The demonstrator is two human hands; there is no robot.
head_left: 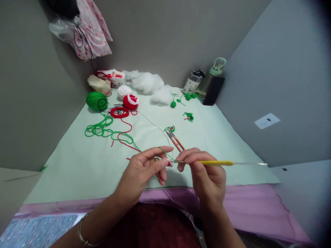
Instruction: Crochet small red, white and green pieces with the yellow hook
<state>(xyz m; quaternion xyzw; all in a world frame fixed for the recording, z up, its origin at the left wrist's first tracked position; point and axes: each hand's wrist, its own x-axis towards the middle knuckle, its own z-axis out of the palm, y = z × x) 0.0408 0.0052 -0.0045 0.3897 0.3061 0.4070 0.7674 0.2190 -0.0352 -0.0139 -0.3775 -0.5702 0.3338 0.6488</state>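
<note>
My left hand pinches a small red and white crochet piece between thumb and fingers. A green yarn strand runs over its raised index finger. My right hand grips a crochet hook by its yellow handle, the shaft pointing left. The hook's tip meets the crochet piece, where green yarn lies; the exact stitch is too small to make out. Just beyond my hands lie orange-handled thread snips, their blades beside a small green and red piece.
A green yarn ball, a red and white ball and loose green yarn lie on the left. White stuffing sits at the back. A bottle and a dark phone stand at the back right, near small green pieces.
</note>
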